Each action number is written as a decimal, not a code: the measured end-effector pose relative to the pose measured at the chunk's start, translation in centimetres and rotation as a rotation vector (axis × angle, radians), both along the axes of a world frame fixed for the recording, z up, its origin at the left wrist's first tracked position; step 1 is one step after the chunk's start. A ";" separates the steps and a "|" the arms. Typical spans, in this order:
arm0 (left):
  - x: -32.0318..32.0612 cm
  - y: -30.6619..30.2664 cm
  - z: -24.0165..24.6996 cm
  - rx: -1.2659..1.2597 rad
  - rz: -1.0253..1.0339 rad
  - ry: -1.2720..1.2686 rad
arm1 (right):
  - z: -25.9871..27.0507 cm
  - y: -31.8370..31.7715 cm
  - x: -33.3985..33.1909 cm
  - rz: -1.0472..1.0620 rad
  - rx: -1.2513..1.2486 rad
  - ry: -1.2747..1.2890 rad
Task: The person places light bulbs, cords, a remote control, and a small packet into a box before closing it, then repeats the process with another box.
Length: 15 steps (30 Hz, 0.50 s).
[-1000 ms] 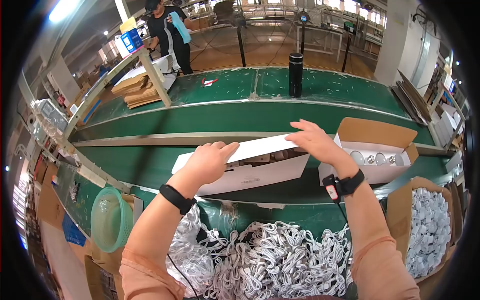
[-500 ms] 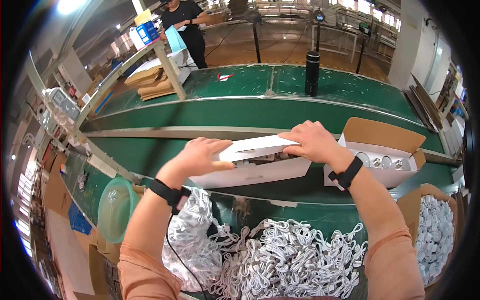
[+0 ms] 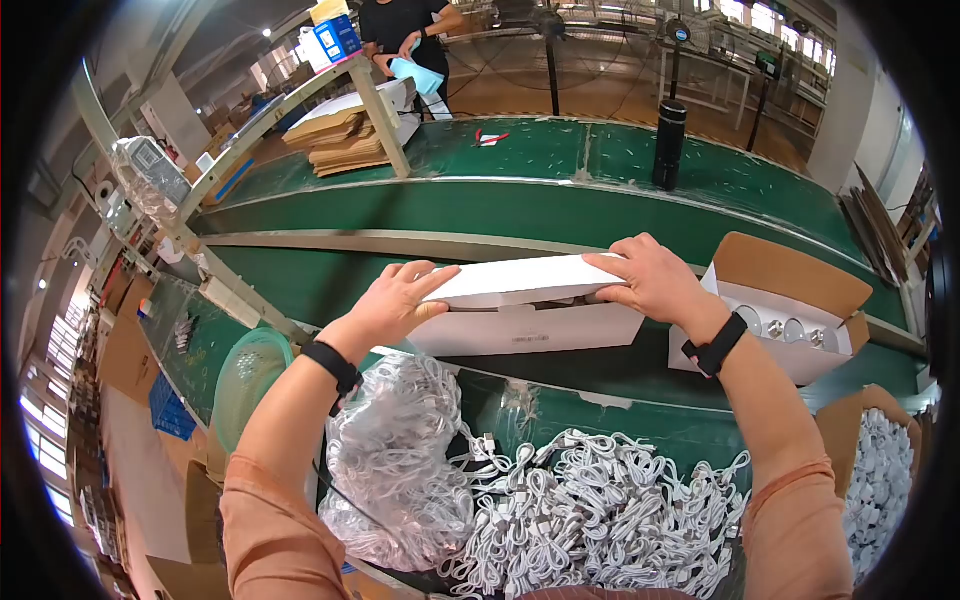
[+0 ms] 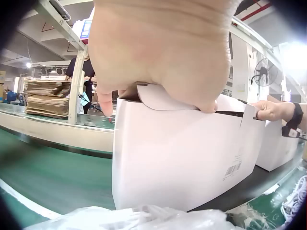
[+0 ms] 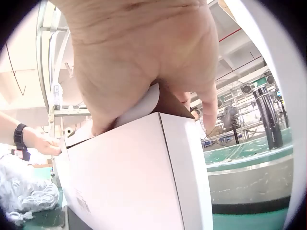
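Box (image 3: 530, 333) with its white lid (image 3: 530, 279) a bit up, left hand (image 3: 394, 301) and right hand (image 3: 655, 285) gripping the lid's ends, white cords (image 3: 600, 515) piled nearby.

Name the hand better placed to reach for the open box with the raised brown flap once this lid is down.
Right, I'd judge. The right hand pinches the lid at the end nearer the open box; the left hand is at the far end.
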<state>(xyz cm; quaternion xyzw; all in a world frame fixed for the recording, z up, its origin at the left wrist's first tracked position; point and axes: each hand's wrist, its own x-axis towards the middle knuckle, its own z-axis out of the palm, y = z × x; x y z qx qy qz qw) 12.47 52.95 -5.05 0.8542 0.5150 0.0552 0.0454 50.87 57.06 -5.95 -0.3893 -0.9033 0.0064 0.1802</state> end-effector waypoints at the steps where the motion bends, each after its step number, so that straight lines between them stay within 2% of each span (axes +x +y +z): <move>1: -0.3 0.7 0.0 0.000 0.001 0.004 | -0.2 0.4 -0.2 0.001 0.000 0.004; 5: -1.4 2.0 -0.5 -0.010 -0.002 -0.104 | -0.1 1.8 -0.9 0.001 -0.043 0.025; 8: -2.2 -0.4 -0.7 -0.047 -0.023 -0.031 | 0.5 1.5 -0.8 0.019 -0.084 -0.003; 11: -2.9 -0.4 0.2 -0.068 -0.060 -0.006 | -0.4 1.7 -1.2 0.042 -0.075 0.005; 13: -2.9 -0.4 0.3 -0.072 -0.015 -0.014 | -0.5 2.1 -1.5 0.041 -0.043 0.024; 15: -3.3 -0.5 -0.3 0.000 0.013 0.086 | -0.4 2.1 -2.0 0.034 -0.066 0.006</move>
